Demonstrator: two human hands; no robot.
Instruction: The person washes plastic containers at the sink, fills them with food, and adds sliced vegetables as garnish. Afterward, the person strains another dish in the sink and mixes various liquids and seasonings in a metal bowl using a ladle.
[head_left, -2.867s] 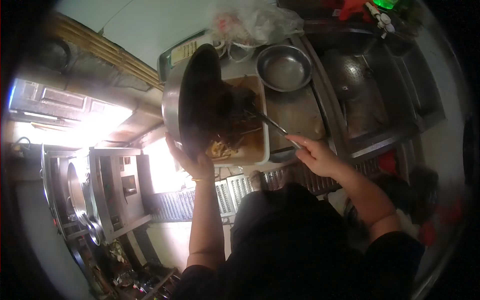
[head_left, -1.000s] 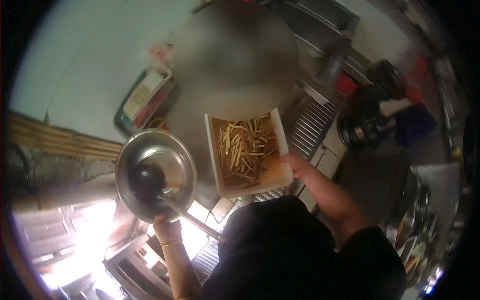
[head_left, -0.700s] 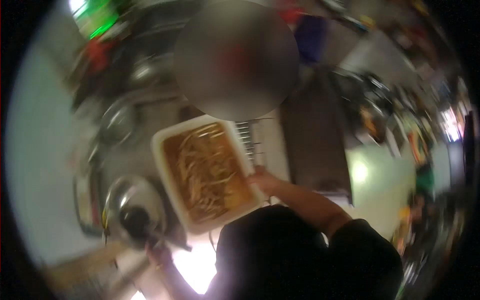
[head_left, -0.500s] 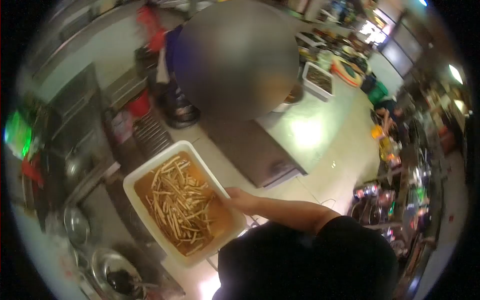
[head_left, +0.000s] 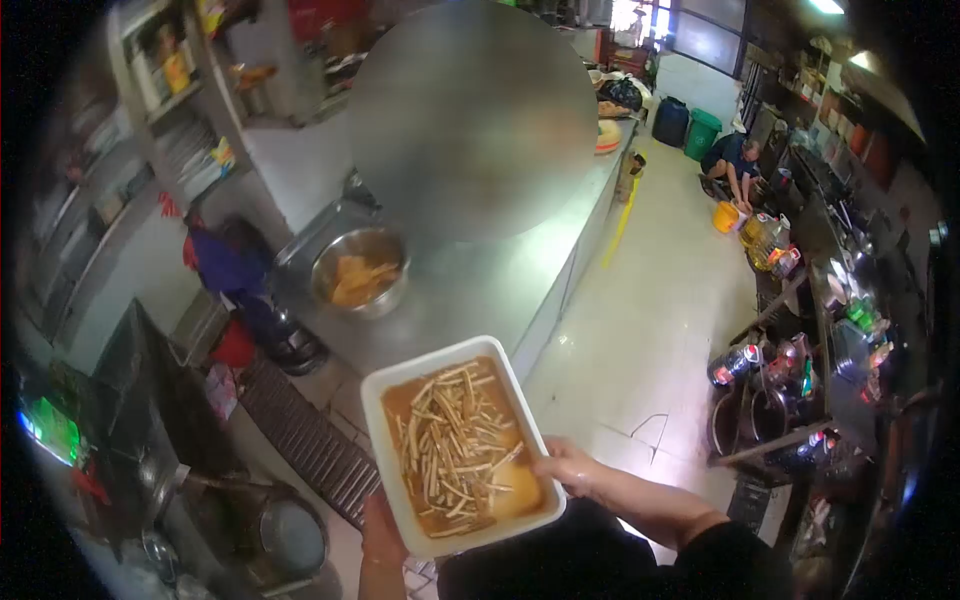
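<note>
A white rectangular plastic tub (head_left: 376, 425) is held in front of my body, slightly tilted in view. Pale thin strips (head_left: 455, 435) of food lie heaped in its brown liquid; their exact kind I cannot tell. My right hand (head_left: 572, 468) grips the tub's right side, thumb near the rim. On the lower left side my left hand (head_left: 381, 532) holds the tub from outside, its fingers mostly hidden beneath or behind the wall.
Ahead stands a steel counter (head_left: 510, 290) with a metal pot (head_left: 362, 305) of yellowish pieces. A person (head_left: 738, 165) crouches by a yellow bucket (head_left: 727, 217) at far right. Shelves and pots line the right wall; a grooved drain cover (head_left: 310, 435) lies left. A grey blur hides the upper middle.
My view has turned, and the tub now sits farther right and lower in it. My left hand has come into sight at the tub's left side; my right hand keeps its grip.
</note>
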